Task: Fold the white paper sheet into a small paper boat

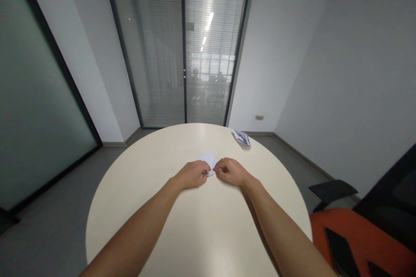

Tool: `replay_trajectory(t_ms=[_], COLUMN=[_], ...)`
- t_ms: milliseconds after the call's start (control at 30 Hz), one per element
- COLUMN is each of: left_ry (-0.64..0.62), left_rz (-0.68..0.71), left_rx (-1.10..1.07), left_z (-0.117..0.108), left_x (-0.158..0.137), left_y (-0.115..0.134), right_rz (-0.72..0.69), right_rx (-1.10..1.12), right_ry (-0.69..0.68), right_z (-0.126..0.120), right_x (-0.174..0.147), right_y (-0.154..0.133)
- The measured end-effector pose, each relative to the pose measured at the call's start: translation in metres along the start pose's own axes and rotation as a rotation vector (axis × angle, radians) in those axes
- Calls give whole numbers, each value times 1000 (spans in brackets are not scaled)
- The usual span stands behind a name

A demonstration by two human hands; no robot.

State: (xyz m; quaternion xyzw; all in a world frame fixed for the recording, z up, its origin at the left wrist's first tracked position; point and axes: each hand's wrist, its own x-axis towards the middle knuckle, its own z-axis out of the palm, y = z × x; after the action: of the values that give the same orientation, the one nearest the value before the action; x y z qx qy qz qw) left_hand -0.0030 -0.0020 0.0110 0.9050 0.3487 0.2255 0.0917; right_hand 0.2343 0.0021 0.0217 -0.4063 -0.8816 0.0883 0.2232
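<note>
A small white piece of paper [209, 161] lies near the middle of the round cream table [156, 207]. My left hand [192, 174] pinches its near left edge. Just to the right, my right hand [229, 170] pinches the near right edge. Both hands rest on the tabletop with fingers curled, almost touching each other. The near part of the paper is hidden under my fingers, so its fold or shape cannot be made out.
A small printed packet or stack of paper [242, 138] lies at the table's far right edge. An orange chair with black armrest [338, 220] stands at the right. Glass doors with blinds [182, 52] are behind the table.
</note>
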Motion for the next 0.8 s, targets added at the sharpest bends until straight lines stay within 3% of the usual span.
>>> replay_trajectory(t_ms=[233,467,667,800], left_ry=[-43,22,-100,-100], left_rz=[84,32,25,58], left_rx=[-39,-17,-52,-61], left_z=[0,3,7,8], left_x=[1,0,-2,-2], left_y=[6,3,-2,-3], right_rz=[109,-34,63,11], right_rx=[15,-36,-91,-89], right_ry=[22,53,56,60], right_z=[1,13,10,12], right_x=[2,1,1,2], right_y=[-1,12,11,13])
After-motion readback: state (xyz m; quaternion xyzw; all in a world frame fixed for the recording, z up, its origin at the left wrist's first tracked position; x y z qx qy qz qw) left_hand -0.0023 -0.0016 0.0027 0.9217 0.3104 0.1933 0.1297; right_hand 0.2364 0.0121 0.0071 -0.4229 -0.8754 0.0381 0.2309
